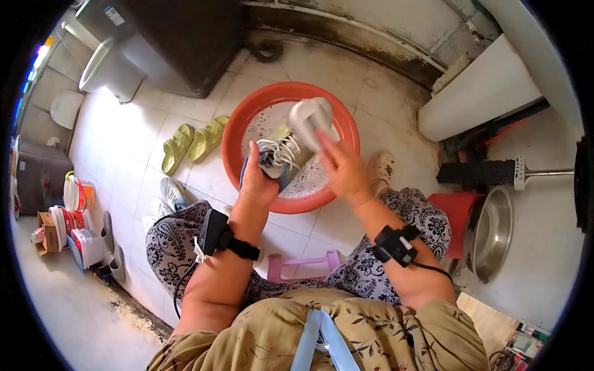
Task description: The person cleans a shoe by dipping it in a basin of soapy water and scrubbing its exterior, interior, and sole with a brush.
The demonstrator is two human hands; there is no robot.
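A sneaker (291, 151) with white laces is gripped at its heel end by my left hand (260, 179), thumb along the side. It is tilted over an orange-red basin (238, 114) of sudsy water. My right hand (343, 170) is closed around a whitish oval scrub brush (309, 117), smeared by motion, just above the shoe's toe end. Whether the brush touches the shoe I cannot tell. Part of the sneaker is hidden behind my left hand and the brush.
Green slippers (192, 143) lie left of the basin, with grey-white sneakers (173, 195) nearer my knee. A pink stool (304, 267) stands between my legs. Buckets (77, 193) are at far left. A red bucket (456, 224) and metal bowl (493, 235) are at right.
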